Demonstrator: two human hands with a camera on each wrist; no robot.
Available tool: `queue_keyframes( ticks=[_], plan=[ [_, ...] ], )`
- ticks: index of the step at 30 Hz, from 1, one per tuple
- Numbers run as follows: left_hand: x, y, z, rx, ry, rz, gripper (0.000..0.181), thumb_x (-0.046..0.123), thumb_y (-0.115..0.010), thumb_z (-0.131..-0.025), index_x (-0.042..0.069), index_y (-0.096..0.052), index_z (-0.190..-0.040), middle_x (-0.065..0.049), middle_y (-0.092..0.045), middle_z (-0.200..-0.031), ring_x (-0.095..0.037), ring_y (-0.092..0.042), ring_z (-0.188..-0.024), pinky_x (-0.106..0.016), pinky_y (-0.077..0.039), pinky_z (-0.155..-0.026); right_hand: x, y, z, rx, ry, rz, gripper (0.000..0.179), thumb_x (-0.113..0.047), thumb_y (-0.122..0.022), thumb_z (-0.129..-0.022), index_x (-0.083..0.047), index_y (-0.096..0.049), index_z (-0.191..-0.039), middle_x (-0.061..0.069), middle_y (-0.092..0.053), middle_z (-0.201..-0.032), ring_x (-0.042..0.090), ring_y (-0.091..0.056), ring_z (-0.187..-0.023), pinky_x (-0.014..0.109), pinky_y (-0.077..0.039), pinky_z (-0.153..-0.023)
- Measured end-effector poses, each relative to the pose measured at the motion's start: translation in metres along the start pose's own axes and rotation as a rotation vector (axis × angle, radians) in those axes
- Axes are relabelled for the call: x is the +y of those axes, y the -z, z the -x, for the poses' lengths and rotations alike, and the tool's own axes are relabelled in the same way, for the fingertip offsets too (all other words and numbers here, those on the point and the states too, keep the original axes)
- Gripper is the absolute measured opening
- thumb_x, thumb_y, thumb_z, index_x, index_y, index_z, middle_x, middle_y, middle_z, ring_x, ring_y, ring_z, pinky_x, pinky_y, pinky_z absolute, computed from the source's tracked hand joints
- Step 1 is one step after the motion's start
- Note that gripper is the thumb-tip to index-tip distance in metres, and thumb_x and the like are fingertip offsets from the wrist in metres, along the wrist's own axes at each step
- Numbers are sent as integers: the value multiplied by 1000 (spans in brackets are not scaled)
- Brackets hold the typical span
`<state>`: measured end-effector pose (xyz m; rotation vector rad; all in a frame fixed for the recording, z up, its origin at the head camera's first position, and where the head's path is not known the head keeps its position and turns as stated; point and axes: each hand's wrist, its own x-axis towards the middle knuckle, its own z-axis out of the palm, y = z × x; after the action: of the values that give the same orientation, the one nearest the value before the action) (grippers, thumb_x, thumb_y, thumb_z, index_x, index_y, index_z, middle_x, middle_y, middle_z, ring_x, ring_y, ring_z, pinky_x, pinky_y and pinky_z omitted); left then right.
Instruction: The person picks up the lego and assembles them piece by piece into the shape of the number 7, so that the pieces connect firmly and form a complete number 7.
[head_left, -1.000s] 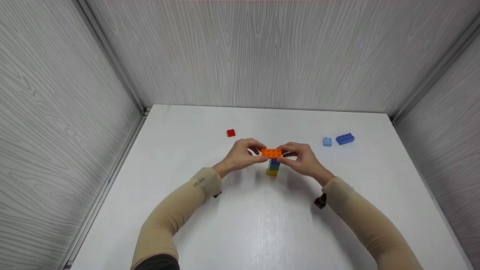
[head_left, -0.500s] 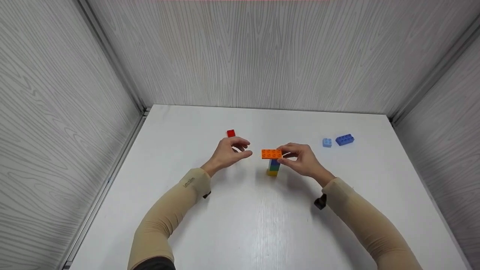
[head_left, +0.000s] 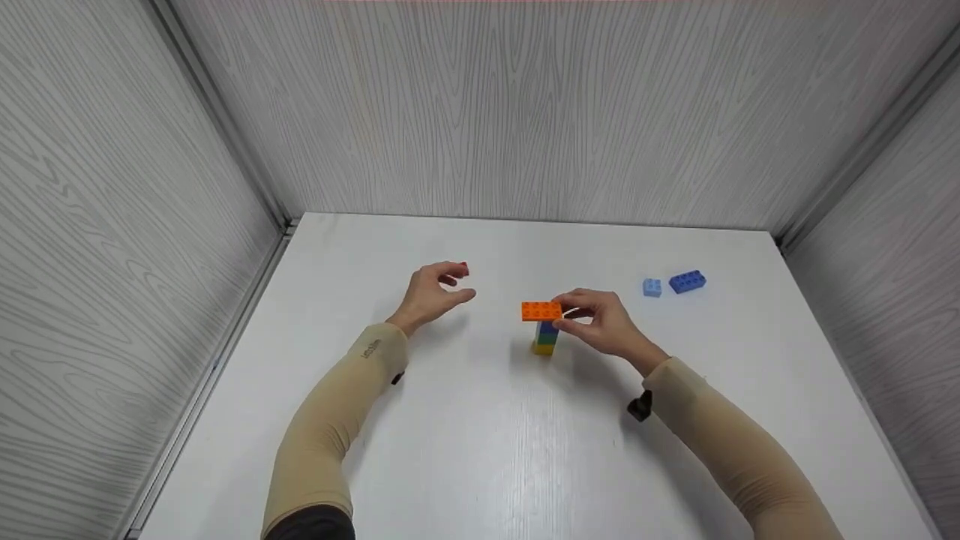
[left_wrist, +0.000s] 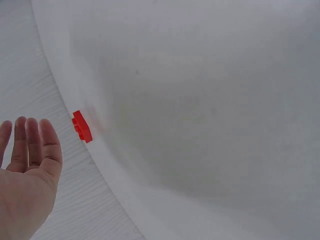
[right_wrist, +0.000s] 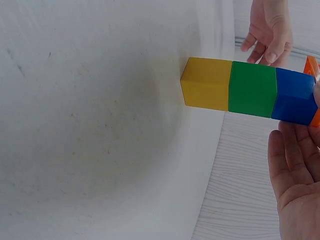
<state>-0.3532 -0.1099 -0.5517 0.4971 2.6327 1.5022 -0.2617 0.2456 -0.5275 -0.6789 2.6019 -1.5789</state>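
A small tower of building bricks stands upright, with a yellow brick [right_wrist: 206,84] at the bottom, then a green brick [right_wrist: 252,90] and a blue brick [right_wrist: 295,97]. An orange eight-stud brick [head_left: 538,311] lies across its top and juts out to the left. My right hand [head_left: 606,324] pinches the right end of the orange brick between thumb and fingers. My left hand [head_left: 429,294] is held off to the left, empty, thumb and fingers apart. Just past its fingertips lies a red brick [left_wrist: 83,127], partly hidden behind them in the head view.
A light blue four-stud brick [head_left: 652,287] and a longer blue brick [head_left: 688,281] lie at the right rear of the white table [head_left: 465,450]. Wood-grain panels [head_left: 480,112] enclose the table at the back and both sides.
My left hand has let go of the orange brick's left end and moved left to the red brick. The right hand and the tower have stayed in place.
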Motion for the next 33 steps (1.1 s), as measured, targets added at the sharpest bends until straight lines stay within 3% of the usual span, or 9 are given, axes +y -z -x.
queue_keyframes(
  ticks=[3,7,14,19,24,33],
  plan=[
    [-4,1,-7,-3,36,-49,58,26,-86,-97,6,-70,-149,-16,-73,-149,-37,-69,-135,-52,-59,-114,0,1,1,1,-6,0,33,-15,-86,-101,-7,-82,-133,17,-81,-128,34,-79,-115,30,-66,-103],
    [-8,2,-18,-7,79,-97,60,29,-86,-97,6,-69,-150,-17,-71,-150,-36,-67,-137,-52,-57,-116,0,1,1,2,-11,1,34,-16,-86,-101,-7,-82,-133,17,-81,-128,34,-79,-116,43,-67,-106],
    [-19,1,-36,-2,150,-155,60,31,-86,-98,9,-69,-151,-15,-69,-150,-33,-65,-138,-50,-55,-119,1,1,0,-3,-13,3,34,-17,-85,-102,-8,-82,-134,16,-81,-129,33,-80,-115,35,-67,-104],
    [-22,1,-46,-10,158,-223,61,31,-83,-100,8,-66,-154,-16,-68,-152,-33,-65,-138,-50,-54,-120,2,1,0,-8,-16,2,34,-17,-86,-101,-9,-82,-134,15,-81,-129,33,-79,-116,35,-66,-104],
    [-24,-1,-56,-12,161,-245,61,29,-80,-100,6,-65,-154,-18,-67,-150,-33,-65,-135,-50,-54,-120,-1,1,-1,-10,-11,6,35,-17,-86,-101,-9,-82,-134,15,-81,-130,33,-79,-116,43,-67,-105],
    [-30,-9,-67,20,194,-263,55,21,-77,-100,2,-67,-151,-22,-70,-144,-37,-67,-135,-51,-53,-123,1,2,-1,-15,-20,6,34,-18,-86,-101,-9,-82,-134,14,-81,-130,32,-80,-115,35,-67,-103]
  ],
)
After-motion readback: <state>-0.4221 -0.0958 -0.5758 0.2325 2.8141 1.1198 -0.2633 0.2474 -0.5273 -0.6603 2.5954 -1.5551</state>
